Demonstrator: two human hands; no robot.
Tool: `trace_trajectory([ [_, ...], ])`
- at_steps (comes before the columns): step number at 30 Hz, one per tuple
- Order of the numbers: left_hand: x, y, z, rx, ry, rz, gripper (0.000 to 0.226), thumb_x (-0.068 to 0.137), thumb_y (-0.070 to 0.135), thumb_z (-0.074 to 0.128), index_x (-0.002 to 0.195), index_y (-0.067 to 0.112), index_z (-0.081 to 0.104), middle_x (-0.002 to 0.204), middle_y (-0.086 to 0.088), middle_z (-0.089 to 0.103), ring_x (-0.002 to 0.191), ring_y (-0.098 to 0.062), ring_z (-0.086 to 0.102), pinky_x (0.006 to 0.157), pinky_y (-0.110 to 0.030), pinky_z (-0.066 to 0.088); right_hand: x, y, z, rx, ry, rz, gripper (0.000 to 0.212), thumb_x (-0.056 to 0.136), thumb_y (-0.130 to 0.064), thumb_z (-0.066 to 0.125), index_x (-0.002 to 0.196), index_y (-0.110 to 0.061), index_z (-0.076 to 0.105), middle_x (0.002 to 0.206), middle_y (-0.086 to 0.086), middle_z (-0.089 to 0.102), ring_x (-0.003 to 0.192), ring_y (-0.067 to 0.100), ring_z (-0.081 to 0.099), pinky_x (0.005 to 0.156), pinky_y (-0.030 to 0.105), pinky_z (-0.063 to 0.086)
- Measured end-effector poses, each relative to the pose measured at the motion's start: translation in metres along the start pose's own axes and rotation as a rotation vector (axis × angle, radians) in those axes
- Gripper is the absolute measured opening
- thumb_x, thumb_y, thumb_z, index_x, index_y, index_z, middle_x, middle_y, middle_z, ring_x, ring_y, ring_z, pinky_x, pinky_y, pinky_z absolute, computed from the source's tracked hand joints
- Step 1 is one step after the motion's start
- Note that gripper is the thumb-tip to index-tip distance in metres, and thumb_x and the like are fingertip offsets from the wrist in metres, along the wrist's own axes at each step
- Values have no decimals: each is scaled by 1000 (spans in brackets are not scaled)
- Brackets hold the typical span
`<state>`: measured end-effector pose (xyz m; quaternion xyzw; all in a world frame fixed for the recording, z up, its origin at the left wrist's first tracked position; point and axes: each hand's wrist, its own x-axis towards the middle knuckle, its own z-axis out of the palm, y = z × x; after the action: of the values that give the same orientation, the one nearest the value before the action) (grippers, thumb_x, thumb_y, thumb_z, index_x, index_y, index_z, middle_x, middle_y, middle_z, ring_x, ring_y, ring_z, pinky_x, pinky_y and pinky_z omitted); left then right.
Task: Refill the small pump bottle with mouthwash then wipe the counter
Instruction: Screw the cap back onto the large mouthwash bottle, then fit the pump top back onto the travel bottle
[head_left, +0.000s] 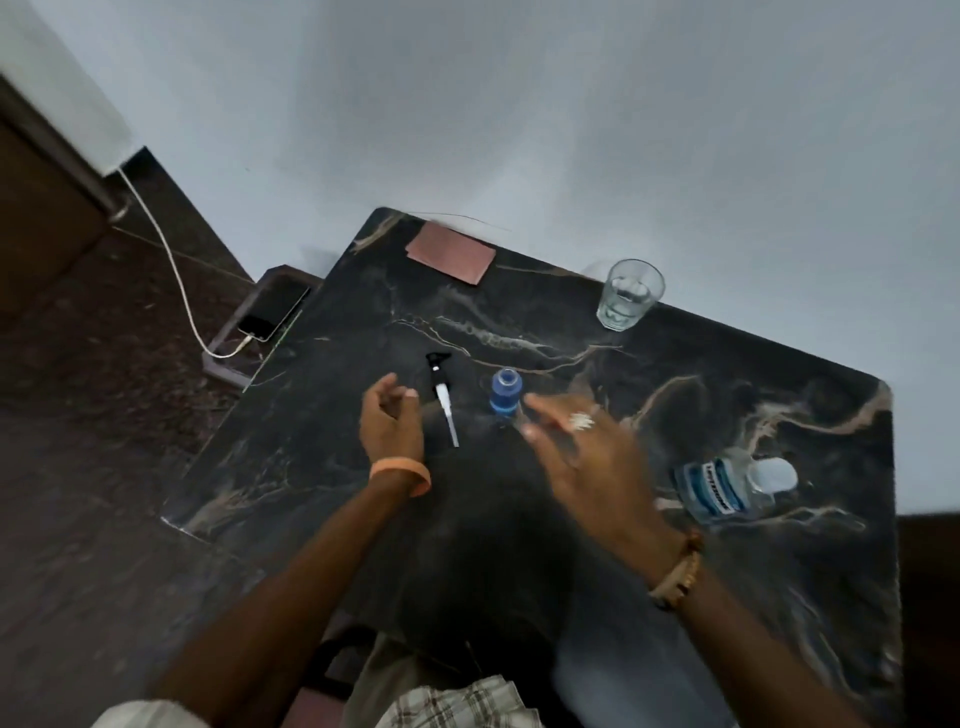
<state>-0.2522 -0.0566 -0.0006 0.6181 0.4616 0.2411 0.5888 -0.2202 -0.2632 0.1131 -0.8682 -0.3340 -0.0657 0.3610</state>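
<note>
A small blue pump bottle (504, 392) stands uncapped in the middle of the dark marble counter (332, 467). Its black pump head with white tube (443, 397) lies flat just left of it. The clear mouthwash bottle (727, 486) with a blue label stands at the right. My left hand (389, 421) hovers beside the pump head, fingers loosely curled and holding nothing. My right hand (587, 452), blurred, is spread open just right of the small bottle; whether it touches it I cannot tell.
A drinking glass (628, 293) stands at the counter's far edge. A pink folded cloth (451, 258) lies at the far left corner. A phone on a white charging cable (272, 312) sits on a low stand left of the counter.
</note>
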Motion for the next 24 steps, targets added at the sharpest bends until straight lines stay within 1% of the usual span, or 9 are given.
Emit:
trace_trajectory([
  [2, 36, -4, -5, -42, 36, -202, 31, 90, 5, 57, 121, 6, 57, 101, -14, 65, 92, -27, 64, 91, -47, 52, 23, -17, 44, 178, -242, 208, 31, 92, -21, 67, 122, -12, 67, 113, 5, 69, 103, 17, 64, 92, 39, 52],
  [5, 70, -7, -5, 31, -47, -328, 30, 90, 7, 56, 120, 7, 60, 91, -10, 66, 78, -19, 62, 85, -39, 55, 55, -28, 106, 267, -423, 405, 38, 96, -25, 59, 132, -14, 59, 125, 7, 63, 109, 16, 62, 96, 38, 52],
  [8, 85, -5, 2, 46, -162, -403, 27, 90, 3, 54, 116, 5, 62, 81, -8, 63, 70, -18, 58, 72, -33, 53, 77, -23, 154, 147, -452, 536, 42, 98, -20, 54, 139, -9, 50, 139, 11, 52, 127, 22, 50, 108, 35, 40],
  [10, 90, -4, 7, 61, -228, -437, 24, 91, 2, 53, 113, 4, 63, 79, -7, 63, 66, -14, 57, 62, -24, 52, 84, -14, 173, 69, -432, 614, 42, 99, -14, 51, 140, -6, 47, 141, 13, 48, 130, 25, 45, 108, 31, 33],
  [12, 96, -4, 11, 68, -284, -457, 23, 91, 1, 53, 111, 4, 63, 86, -10, 65, 65, -12, 58, 56, -17, 50, 91, -5, 188, 7, -401, 670, 42, 98, -10, 50, 139, -5, 45, 143, 14, 45, 132, 26, 42, 108, 32, 31],
  [16, 102, -7, 16, 129, -366, -444, 22, 89, 1, 55, 109, 4, 65, 94, -14, 69, 74, -16, 62, 68, -22, 53, 96, 10, 204, -83, -409, 711, 39, 98, -9, 49, 136, -5, 49, 139, 16, 50, 132, 29, 43, 111, 36, 27],
  [18, 105, -9, 16, 118, -397, -467, 21, 89, 0, 56, 108, 2, 65, 92, -15, 69, 72, -17, 61, 68, -24, 53, 97, 13, 209, -115, -429, 710, 38, 98, -11, 49, 136, -6, 51, 138, 16, 53, 131, 30, 44, 112, 37, 26],
  [21, 111, -11, 16, 72, -449, -532, 20, 89, 0, 57, 108, 2, 63, 84, -12, 68, 69, -18, 63, 70, -27, 55, 99, 12, 212, -96, -424, 712, 35, 98, -13, 51, 132, -6, 56, 134, 15, 56, 127, 29, 49, 106, 36, 35],
  [24, 113, -10, 15, 34, -478, -586, 19, 88, 1, 60, 107, 3, 64, 88, -13, 68, 75, -21, 66, 80, -34, 57, 101, 9, 213, -77, -421, 726, 32, 97, -13, 54, 127, -8, 59, 131, 13, 58, 122, 27, 53, 100, 34, 41],
])
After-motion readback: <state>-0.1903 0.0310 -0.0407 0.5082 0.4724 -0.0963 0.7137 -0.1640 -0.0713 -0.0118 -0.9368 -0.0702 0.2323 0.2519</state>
